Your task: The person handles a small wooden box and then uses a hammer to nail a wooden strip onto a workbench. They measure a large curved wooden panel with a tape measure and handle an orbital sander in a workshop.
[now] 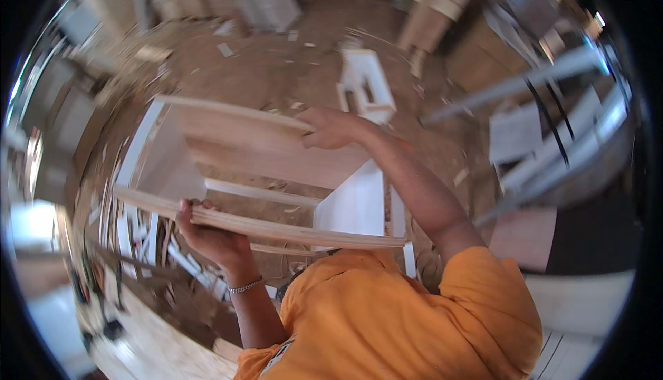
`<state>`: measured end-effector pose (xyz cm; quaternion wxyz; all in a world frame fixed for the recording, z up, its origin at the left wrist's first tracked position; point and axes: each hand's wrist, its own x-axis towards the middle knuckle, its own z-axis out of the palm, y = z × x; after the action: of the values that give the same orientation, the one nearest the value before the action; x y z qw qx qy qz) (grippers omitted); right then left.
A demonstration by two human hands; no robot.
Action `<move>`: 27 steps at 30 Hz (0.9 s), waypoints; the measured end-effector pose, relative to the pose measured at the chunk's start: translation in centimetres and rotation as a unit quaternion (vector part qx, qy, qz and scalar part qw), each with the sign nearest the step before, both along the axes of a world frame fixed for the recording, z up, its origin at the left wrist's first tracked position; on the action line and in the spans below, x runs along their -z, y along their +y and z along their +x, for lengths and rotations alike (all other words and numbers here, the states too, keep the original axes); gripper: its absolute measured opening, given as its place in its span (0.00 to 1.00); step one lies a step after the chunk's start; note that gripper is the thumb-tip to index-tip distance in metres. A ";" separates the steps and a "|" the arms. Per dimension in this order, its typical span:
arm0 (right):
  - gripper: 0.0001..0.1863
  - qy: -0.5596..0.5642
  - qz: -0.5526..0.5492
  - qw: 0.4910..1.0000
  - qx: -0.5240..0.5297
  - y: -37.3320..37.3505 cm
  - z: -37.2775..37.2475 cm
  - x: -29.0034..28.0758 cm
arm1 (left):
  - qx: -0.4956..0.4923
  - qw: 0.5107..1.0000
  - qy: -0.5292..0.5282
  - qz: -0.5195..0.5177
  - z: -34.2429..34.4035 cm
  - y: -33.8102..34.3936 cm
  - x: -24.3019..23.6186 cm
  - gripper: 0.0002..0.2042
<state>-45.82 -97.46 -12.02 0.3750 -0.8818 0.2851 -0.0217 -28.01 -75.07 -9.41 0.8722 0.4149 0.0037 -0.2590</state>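
I hold an open wooden box frame (269, 141) in front of my body, with a pale plywood panel on its far side, white side panels (349, 201) and gaps along the bottom through which the floor shows. My left hand (214, 238) is closed on the frame's near rail (306, 231), toward its left part, with a bracelet at the wrist. My right hand (335, 128) is closed over the top edge of the far panel, a little right of its middle. Some of both hands' fingers are hidden behind the wood.
A small white frame (366, 83) lies on the littered dirt floor (276, 62) ahead. Stacked boards (262, 0) stand at the back. Metal rails (521, 76) and panels crowd the right. Offcuts (148, 238) and a wooden bench (155, 342) with tools on it are at left.
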 end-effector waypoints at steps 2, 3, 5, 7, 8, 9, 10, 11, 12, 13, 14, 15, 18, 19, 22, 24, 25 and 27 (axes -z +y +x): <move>0.23 0.013 0.013 0.998 0.063 -2.6 -4.4 1.3 | 0.126 0.991 -0.027 -0.026 -0.5 -4.2 3.3 0.11; 0.22 0.016 0.025 0.995 0.090 -3.0 -6.2 2.6 | 0.156 0.987 -0.019 -0.023 -1.0 -5.8 5.3 0.11; 0.21 0.041 0.038 0.984 0.170 -4.4 -10.8 3.8 | 0.211 0.977 0.002 -0.002 -3.0 -10.3 7.8 0.12; 0.21 0.040 0.031 0.973 0.226 -4.3 -15.3 5.2 | 0.264 0.963 0.034 0.033 -5.6 -13.8 8.1 0.14; 0.21 0.004 -0.004 0.965 0.261 -6.0 -20.6 5.1 | 0.308 0.951 0.003 0.002 -9.7 -17.9 6.3 0.15; 0.22 -0.010 0.013 0.956 0.292 -5.7 -21.7 4.9 | 0.335 0.942 -0.007 -0.003 -10.5 -19.2 7.2 0.16; 0.23 -0.019 0.021 0.949 0.313 -6.6 -23.7 2.7 | 0.354 0.935 -0.014 -0.018 -12.2 -21.2 7.2 0.17; 0.23 0.008 0.034 0.936 0.350 -6.2 -25.8 2.6 | 0.398 0.917 -0.001 -0.014 -13.5 -22.5 7.8 0.18; 0.24 0.037 0.049 0.920 0.387 -5.2 -27.4 2.7 | 0.441 0.898 0.014 -0.007 -14.4 -23.1 8.5 0.20; 0.24 0.040 0.039 0.914 0.402 -4.1 -28.7 2.3 | 0.478 0.878 0.013 0.014 -15.3 -23.5 8.9 0.21; 0.25 0.041 0.026 0.905 0.422 -3.0 -29.4 2.7 | 0.517 0.855 0.010 0.032 -15.8 -24.0 9.8 0.22; 0.25 0.052 0.027 0.892 0.447 -2.6 -30.7 2.5 | 0.567 0.824 -0.008 0.015 -17.1 -24.8 10.0 0.21; 0.24 0.099 0.023 0.860 0.500 -2.5 -33.8 3.2 | 0.661 0.745 0.010 0.088 -20.1 -26.5 11.8 0.18; 0.24 0.136 0.026 0.853 0.502 -2.3 -35.0 4.0 | 0.684 0.719 0.000 0.127 -21.2 -26.8 12.5 0.17; 0.24 0.201 0.042 0.835 0.511 -1.6 -37.3 6.4 | 0.763 0.610 -0.057 0.206 -23.1 -28.8 15.8 0.15; 0.25 0.224 0.054 0.824 0.517 -1.1 -37.4 8.4 | 0.831 0.498 -0.137 0.207 -22.8 -31.1 19.3 0.13; 0.25 0.237 0.054 0.819 0.520 -1.0 -37.3 9.3 | 0.842 0.475 -0.134 0.218 -22.8 -31.7 20.3 0.15; 0.26 0.253 0.055 0.804 0.535 -1.7 -37.4 10.0 | 0.880 0.376 -0.096 0.273 -22.5 -34.0 24.0 0.19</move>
<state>-83.17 -99.17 -22.00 0.2664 -0.5419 0.7969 0.0203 -50.49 -109.07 -33.42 -0.0127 0.4225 -0.3768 -0.8242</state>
